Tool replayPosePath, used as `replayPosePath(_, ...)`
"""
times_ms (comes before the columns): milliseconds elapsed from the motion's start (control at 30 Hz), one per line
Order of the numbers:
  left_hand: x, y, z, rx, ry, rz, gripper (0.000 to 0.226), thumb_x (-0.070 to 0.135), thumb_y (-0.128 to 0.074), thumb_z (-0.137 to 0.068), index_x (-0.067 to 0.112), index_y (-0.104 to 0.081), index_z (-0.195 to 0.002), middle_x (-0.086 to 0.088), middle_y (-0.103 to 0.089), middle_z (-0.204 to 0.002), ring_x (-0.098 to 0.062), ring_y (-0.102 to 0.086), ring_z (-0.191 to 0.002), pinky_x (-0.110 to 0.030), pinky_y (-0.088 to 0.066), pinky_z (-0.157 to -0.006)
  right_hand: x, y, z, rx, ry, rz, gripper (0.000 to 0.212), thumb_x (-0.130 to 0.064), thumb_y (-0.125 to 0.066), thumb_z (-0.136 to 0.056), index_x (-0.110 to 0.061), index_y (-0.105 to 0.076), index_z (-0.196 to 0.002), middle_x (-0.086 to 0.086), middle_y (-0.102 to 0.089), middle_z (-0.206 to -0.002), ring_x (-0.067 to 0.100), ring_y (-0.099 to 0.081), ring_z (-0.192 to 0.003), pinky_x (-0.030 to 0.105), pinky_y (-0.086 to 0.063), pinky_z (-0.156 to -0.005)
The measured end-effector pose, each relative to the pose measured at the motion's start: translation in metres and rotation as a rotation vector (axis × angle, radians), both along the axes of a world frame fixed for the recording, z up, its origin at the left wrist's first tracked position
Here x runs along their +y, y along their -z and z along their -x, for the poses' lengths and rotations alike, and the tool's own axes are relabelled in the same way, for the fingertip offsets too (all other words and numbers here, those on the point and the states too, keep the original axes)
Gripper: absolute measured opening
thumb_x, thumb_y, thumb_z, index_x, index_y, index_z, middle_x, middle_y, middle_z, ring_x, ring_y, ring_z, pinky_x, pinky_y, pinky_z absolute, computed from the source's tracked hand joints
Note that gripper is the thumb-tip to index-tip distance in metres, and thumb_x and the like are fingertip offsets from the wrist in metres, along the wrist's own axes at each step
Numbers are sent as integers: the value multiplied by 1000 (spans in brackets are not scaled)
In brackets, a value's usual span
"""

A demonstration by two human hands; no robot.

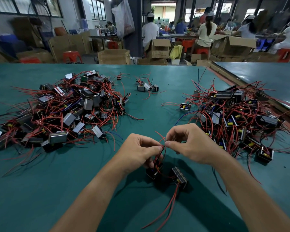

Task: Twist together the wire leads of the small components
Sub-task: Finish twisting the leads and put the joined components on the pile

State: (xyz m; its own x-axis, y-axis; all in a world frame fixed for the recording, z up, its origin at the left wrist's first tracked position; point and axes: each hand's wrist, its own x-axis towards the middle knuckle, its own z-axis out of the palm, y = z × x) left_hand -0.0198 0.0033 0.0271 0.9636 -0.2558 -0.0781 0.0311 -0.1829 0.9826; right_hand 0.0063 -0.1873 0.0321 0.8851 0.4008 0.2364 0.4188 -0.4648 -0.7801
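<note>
Two small black components hang below my hands above the green table (60, 181): one (153, 171) right under my left hand, the other (179, 177) to its right, with long red leads (166, 210) trailing toward me. My left hand (137, 151) pinches a bundle of red and black wire leads (162, 146) between thumb and fingertips. My right hand (189, 144) pinches the same leads from the right, fingertips almost touching my left hand's. Short red wire ends (160, 137) loop up above the pinch.
A big heap of similar components with red wires (62, 108) covers the left of the table. Another heap (233, 114) lies on the right. A few components (146, 86) sit at the far middle. Beyond the table stand cardboard boxes, red stools and seated people.
</note>
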Motion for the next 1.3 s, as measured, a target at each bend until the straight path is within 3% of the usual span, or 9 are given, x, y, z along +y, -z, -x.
replayPosePath(133,5,-5,-1,-5,-85,32,14,16,-65,-91,3,-69,-86,-4,-66,-70,-14,-55,-41,-21,-44,-41,-1,7,-5,20,112,-14,19,-13,-75,-84,-16,-64,-68,-9,-60,-54,7,-50,-51,32,-44,-54)
replayPosePath(267,23,-16,0,67,63,-84,38,39,-81,-62,9,-64,-80,-2,-60,-60,-18,-57,-50,-23,-46,-47,-2,3,-5,50,176,-84,26,-11,-77,-81,-15,-57,-65,-7,-55,-49,7,-43,-44,24,-37,-47)
replayPosePath(433,32,-18,3,159,315,-156,25,-2,-81,-72,7,-63,-87,-8,-67,-69,-18,-64,-55,-25,-55,-57,1,-11,8,314,-80,-193,7,-12,-71,-79,-10,-64,-76,3,-63,-55,17,-49,-40,22,-41,-40)
replayPosePath(567,35,-14,3,161,316,-58,26,-20,-67,-76,3,-63,-87,-13,-71,-76,-20,-68,-60,-29,-58,-62,8,-11,12,276,-107,-136,14,1,-70,-85,-9,-68,-76,2,-65,-60,16,-55,-47,26,-47,-47)
replayPosePath(833,33,-11,1,142,205,-23,18,-2,-65,-89,6,-50,-96,-16,-75,-91,-20,-69,-57,-25,-53,-51,6,-14,12,274,-97,-207,19,5,-67,-86,-8,-70,-72,-2,-63,-57,13,-55,-48,23,-49,-49)
replayPosePath(1000,31,-11,1,118,141,-5,25,-1,-62,-91,9,-39,-95,-16,-76,-90,-21,-65,-50,-23,-49,-45,4,-11,6,222,81,-212,20,5,-69,-83,-7,-68,-67,-3,-60,-51,13,-53,-45,26,-46,-48)
replayPosePath(1167,22,-11,1,35,75,51,25,2,-71,-84,10,-47,-86,-17,-75,-84,-18,-64,-45,-20,-47,-42,7,-10,7,175,41,-209,17,2,-75,-80,-9,-73,-67,0,-61,-52,13,-50,-47,24,-42,-48)
replayPosePath(1300,17,-8,2,-70,36,86,18,0,-76,-78,16,-67,-73,-14,-74,-73,-16,-61,-43,-21,-49,-44,15,-6,11,149,9,-143,17,0,-73,-82,-11,-76,-69,9,-61,-57,18,-47,-53,32,-37,-54)
